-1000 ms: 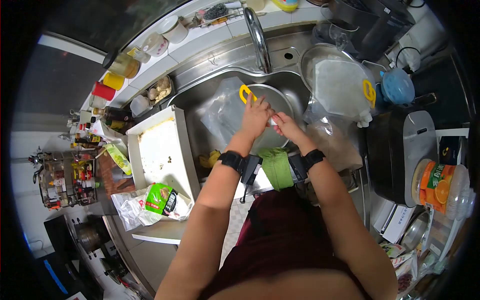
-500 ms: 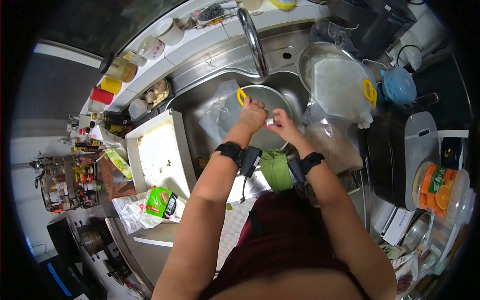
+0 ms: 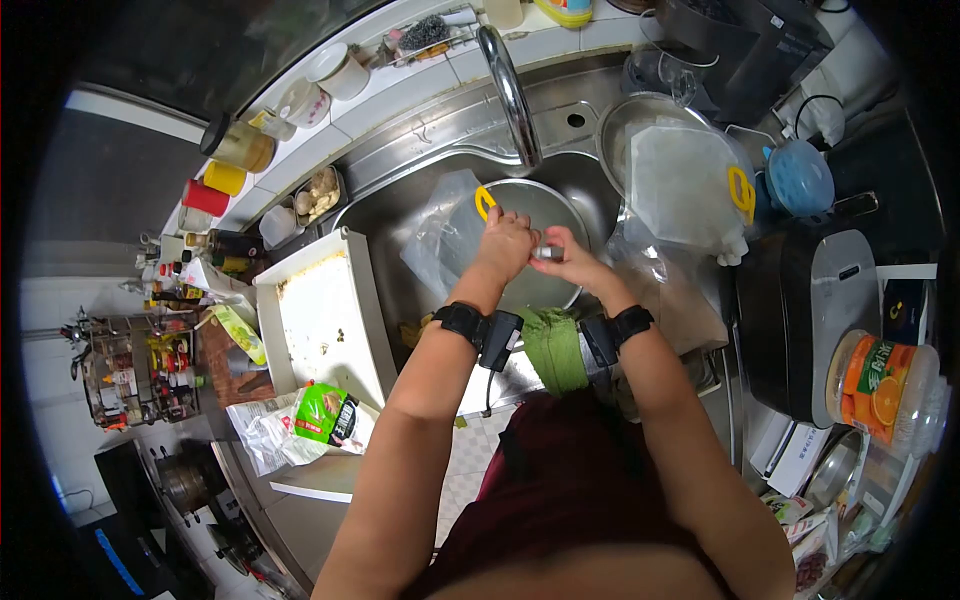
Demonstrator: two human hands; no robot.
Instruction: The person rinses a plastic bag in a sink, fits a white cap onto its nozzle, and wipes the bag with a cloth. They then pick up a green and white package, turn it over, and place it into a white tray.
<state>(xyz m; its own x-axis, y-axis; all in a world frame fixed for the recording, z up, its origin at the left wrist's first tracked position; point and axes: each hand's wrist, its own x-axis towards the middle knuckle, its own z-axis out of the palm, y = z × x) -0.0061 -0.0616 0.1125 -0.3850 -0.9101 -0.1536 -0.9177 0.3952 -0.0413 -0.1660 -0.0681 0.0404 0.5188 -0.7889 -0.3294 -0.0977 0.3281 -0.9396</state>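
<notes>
My left hand point(image 3: 507, 243) is over the sink with its fingers curled closed at the edge of a clear plastic bag point(image 3: 437, 222). A yellow handle point(image 3: 485, 203) on the bag sticks up just beyond the knuckles. My right hand point(image 3: 578, 262) pinches a small silvery, cap-like cylinder point(image 3: 548, 253), which sits between the two hands; whether it joins the bag is hidden by the fingers. Beneath both hands stands a round metal basin point(image 3: 570, 215) in the sink point(image 3: 380, 200). Green cloth point(image 3: 555, 350) hangs over the front sink edge between my wrists.
A chrome faucet point(image 3: 510, 95) arches over the sink. On the right, another translucent bag with a yellow handle point(image 3: 741, 195) lies across a metal bowl point(image 3: 610, 140). A stained white tray point(image 3: 325, 310) stands left, with a green food packet point(image 3: 325, 412) at its near end.
My right hand has closed in around the silvery cylinder, its fingers now more curled. My left hand stays nearly in place, and the view has shifted slightly.
</notes>
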